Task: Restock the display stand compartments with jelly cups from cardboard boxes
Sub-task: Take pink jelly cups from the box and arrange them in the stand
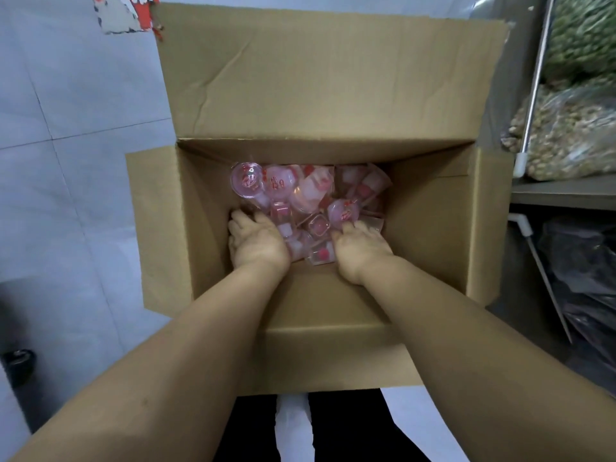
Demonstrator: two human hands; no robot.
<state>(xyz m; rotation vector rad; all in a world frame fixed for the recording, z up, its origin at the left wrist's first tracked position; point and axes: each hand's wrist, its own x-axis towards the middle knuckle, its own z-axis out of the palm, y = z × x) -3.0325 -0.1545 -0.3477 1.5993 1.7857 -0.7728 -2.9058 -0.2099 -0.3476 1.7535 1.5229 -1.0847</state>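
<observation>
An open cardboard box (433, 228) stands on the floor below me, its flaps spread out. At its bottom lies a heap of several pink and clear jelly cups (293, 191) with red printing. Both my arms reach down into the box. My left hand (256, 243) rests palm down on the left side of the heap, fingers curled into the cups. My right hand (358, 250) presses on the right side, fingertips touching a round pink cup (341, 211). Whether either hand grips a cup is hidden by the backs of the hands. No display stand is in view.
Pale tiled floor (66, 161) lies to the left. On the right, a metal shelf (563, 191) holds clear bags of nuts (566, 135) and green goods (583, 38). Dark plastic bags (586, 278) sit under it. My dark trouser legs show at the bottom.
</observation>
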